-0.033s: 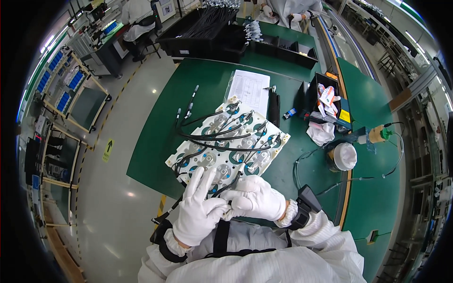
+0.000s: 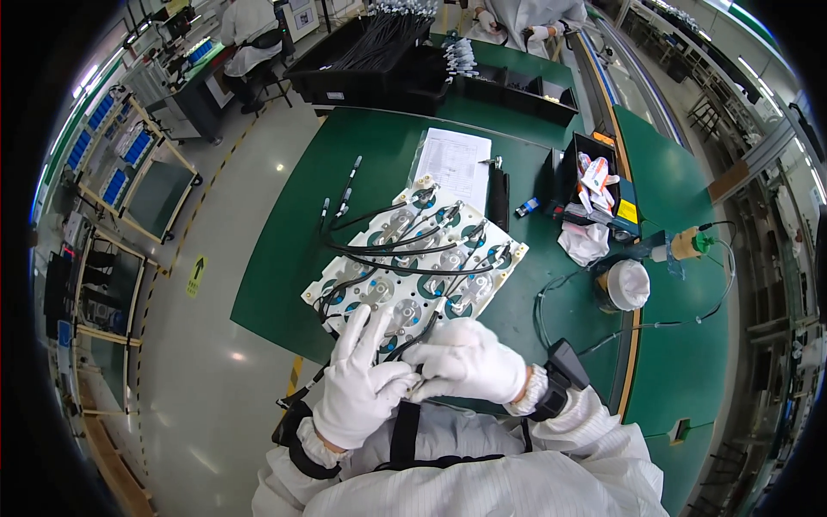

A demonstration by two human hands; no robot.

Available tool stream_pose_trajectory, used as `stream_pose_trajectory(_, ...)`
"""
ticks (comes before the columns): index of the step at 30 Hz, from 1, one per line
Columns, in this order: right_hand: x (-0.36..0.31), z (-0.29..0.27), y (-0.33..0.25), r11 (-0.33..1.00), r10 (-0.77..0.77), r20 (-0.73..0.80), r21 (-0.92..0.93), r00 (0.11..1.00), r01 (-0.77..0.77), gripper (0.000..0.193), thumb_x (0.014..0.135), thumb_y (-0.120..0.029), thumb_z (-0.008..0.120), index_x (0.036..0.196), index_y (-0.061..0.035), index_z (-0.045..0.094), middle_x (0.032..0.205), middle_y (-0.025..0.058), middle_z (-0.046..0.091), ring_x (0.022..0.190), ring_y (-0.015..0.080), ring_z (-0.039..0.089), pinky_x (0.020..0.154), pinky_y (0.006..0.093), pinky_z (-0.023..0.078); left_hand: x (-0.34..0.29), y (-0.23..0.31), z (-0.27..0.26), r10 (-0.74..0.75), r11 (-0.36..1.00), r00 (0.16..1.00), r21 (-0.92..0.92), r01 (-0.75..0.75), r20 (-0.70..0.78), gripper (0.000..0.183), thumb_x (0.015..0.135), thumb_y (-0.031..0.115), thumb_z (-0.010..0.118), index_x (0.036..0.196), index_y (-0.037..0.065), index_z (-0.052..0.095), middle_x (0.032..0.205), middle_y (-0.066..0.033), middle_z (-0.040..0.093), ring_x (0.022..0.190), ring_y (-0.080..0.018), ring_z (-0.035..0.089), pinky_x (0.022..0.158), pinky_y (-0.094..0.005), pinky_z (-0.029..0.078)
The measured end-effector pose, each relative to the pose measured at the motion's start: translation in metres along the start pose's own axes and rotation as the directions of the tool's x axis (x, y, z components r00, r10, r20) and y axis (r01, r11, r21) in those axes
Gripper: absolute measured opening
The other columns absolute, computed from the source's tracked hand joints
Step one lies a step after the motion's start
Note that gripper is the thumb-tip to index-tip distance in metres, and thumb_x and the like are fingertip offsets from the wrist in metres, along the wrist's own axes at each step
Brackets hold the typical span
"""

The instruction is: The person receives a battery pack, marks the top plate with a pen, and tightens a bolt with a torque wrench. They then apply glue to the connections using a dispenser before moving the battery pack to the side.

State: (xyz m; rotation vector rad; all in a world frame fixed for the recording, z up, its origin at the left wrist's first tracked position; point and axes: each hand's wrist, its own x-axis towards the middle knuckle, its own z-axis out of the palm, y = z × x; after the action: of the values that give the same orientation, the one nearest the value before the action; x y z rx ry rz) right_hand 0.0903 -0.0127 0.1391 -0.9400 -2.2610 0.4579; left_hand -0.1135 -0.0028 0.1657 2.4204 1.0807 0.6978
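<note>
Nothing has shifted: both gloved hands, left hand and right hand, pinch a black cable at the white board.

A white panel lay flat and skewed diagonally at the centre of the frame on the green desk, studded with rows of round silvery fittings on teal rings. Black cables looped across it from its left side. One thin black cable end ran off the panel's lower edge, just below centre, under the gloved fingers.
</note>
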Motion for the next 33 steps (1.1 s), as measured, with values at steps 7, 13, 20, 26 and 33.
stream_pose_trajectory(7, -0.093, -0.108, -0.002, 0.797, 0.288, -0.957, 0.253, -0.023, -0.549, 0.038, 0.084, -0.017, 0.07, 0.112, 0.0, 0.053, 0.114, 0.014, 0.059, 0.1, 0.02, 0.058, 0.09, 0.0323, 0.045, -0.031, -0.008, -0.006, 0.052, 0.993, 0.963, 0.12, -0.02, -0.265, 0.032, 0.074, 0.032, 0.075, 0.091, 0.009, 0.06, 0.131, -0.0184, 0.046, 0.119, -0.0398, 0.044, 0.097, -0.0463, 0.039)
stream_pose_trajectory(13, -0.153, -0.18, 0.043, 0.474, 0.511, -0.858, 0.322, -0.041, -0.82, 0.065, 0.081, -0.031, 0.073, 0.131, 0.0014, 0.047, 0.129, 0.0171, 0.053, 0.118, 0.022, 0.05, 0.099, 0.033, 0.039, -0.017, -0.01, 0.013, 0.021, 0.991, 0.976, 0.136, 0.008, -0.216, 0.036, 0.076, 0.027, 0.071, 0.1, 0.004, 0.057, 0.133, -0.0223, 0.043, 0.122, -0.0425, 0.04, 0.1, -0.0513, 0.037)
stream_pose_trajectory(20, -0.149, -0.224, 0.08, 0.499, 0.729, -0.676, 0.424, 0.103, -0.756, 0.047, 0.085, -0.028, 0.067, 0.123, -0.0025, 0.057, 0.11, 0.0047, 0.061, 0.097, 0.0137, 0.056, 0.087, 0.0275, 0.042, -0.021, -0.017, 0.01, 0.024, 0.995, 0.988, 0.096, -0.01, -0.151, 0.028, 0.085, 0.029, 0.062, 0.091, 0.002, 0.057, 0.133, -0.0221, 0.044, 0.123, -0.0429, 0.04, 0.1, -0.0502, 0.036)
stream_pose_trajectory(26, -0.07, -0.189, -0.012, 0.63, 0.321, -0.941, 0.131, 0.103, -0.765, 0.027, 0.088, -0.01, 0.059, 0.113, 0.0008, 0.057, 0.098, 0.008, 0.064, 0.089, 0.0148, 0.061, 0.085, 0.0297, 0.047, -0.02, -0.045, 0.0, -0.076, 0.997, 0.957, 0.012, 0.082, -0.279, 0.049, 0.092, 0.043, 0.047, 0.12, 0.004, 0.05, 0.129, -0.0225, 0.045, 0.118, -0.0416, 0.044, 0.098, -0.05, 0.038)
stream_pose_trajectory(33, 0.017, -0.092, -0.017, 0.945, -0.149, -0.586, 0.154, 0.796, 0.29, 0.035, 0.066, -0.007, 0.082, 0.092, -0.0126, 0.059, 0.081, 0.0047, 0.061, 0.071, 0.0182, 0.058, 0.071, 0.0336, 0.047, 0.005, -0.07, -0.015, -0.203, 0.95, 0.916, 0.155, 0.269, -0.345, 0.031, 0.08, 0.022, 0.065, 0.104, 0.004, 0.059, 0.13, -0.0218, 0.044, 0.118, -0.0417, 0.044, 0.097, -0.0498, 0.039)
